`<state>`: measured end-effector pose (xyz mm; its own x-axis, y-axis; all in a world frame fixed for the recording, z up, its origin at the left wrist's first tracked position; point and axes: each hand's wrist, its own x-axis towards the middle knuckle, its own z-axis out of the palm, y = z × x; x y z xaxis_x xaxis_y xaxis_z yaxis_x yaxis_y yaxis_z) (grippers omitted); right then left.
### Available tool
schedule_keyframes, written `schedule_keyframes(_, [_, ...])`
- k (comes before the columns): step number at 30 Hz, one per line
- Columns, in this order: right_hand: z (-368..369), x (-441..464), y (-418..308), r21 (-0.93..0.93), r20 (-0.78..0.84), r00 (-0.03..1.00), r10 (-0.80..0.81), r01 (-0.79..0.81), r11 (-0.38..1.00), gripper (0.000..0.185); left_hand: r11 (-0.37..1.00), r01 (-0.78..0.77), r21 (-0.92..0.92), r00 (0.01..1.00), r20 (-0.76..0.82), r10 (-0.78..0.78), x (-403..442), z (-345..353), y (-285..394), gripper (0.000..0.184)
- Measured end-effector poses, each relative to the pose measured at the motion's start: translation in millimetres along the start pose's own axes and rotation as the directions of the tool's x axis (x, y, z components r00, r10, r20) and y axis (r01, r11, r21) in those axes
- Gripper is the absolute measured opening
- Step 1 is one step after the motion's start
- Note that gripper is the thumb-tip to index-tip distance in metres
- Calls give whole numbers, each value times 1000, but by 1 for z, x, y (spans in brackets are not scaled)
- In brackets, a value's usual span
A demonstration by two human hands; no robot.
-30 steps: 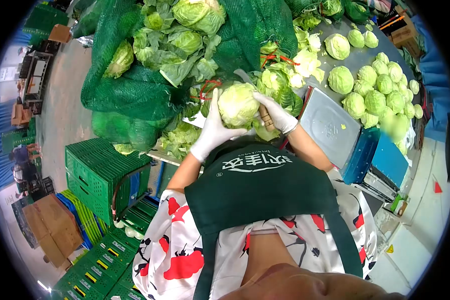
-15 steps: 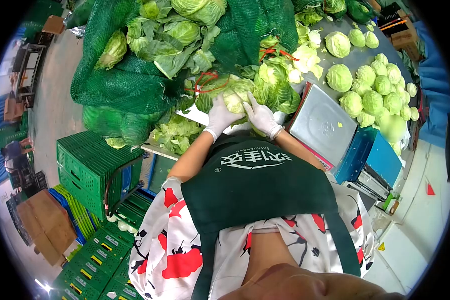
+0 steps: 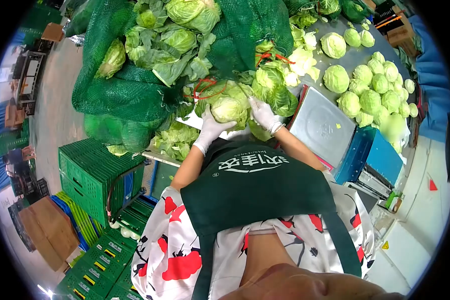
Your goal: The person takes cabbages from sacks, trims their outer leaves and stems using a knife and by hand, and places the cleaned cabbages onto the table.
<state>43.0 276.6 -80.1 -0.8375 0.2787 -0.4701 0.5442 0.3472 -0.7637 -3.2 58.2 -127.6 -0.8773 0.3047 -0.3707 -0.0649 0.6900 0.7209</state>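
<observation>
A pale green cabbage (image 3: 230, 108) sits right in front of my apron. My left hand (image 3: 212, 131), in a white glove, cups its lower left side, with the thumb lying across the front. On the cabbage's right side, my gloved right hand (image 3: 265, 116) presses its fingers against the outer leaves; some fingertips are hidden. Just behind the cabbage lies a loop of red string (image 3: 208, 88). Another leafy cabbage (image 3: 271, 82) rests close beyond my right hand.
Green mesh sacks (image 3: 120, 95) of cabbages (image 3: 180, 40) fill the far left. A metal scale plate (image 3: 323, 122) stands right, near a blue bin (image 3: 372, 155). Trimmed cabbages (image 3: 371, 101) are piled farther right. Green crates (image 3: 97, 172) stack at left, and loose leaves (image 3: 175, 137) lie nearby.
My hands have moved apart to either side of the cabbage. Its rounded, pale face now shows more fully between them. My left hand has shifted slightly left and down.
</observation>
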Motion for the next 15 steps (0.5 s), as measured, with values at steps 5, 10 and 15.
schedule_keyframes(5, [18, 2, 16, -39, -95, 972, -216, 213, 976, 50, 970, -39, -241, 998, -62, 25, 8, 9, -4, 94])
schedule_keyframes(10, [-14, 14, 33, 163, -214, 977, -15, 51, 985, 48, 369, 324, -871, 930, 366, 47, -18, -41, -21, 70])
schedule_keyframes(15, [-28, -5, 6, -81, -270, 938, -217, 203, 976, 51, 53, 316, -947, 922, 320, 216, -49, -82, -2, 97])
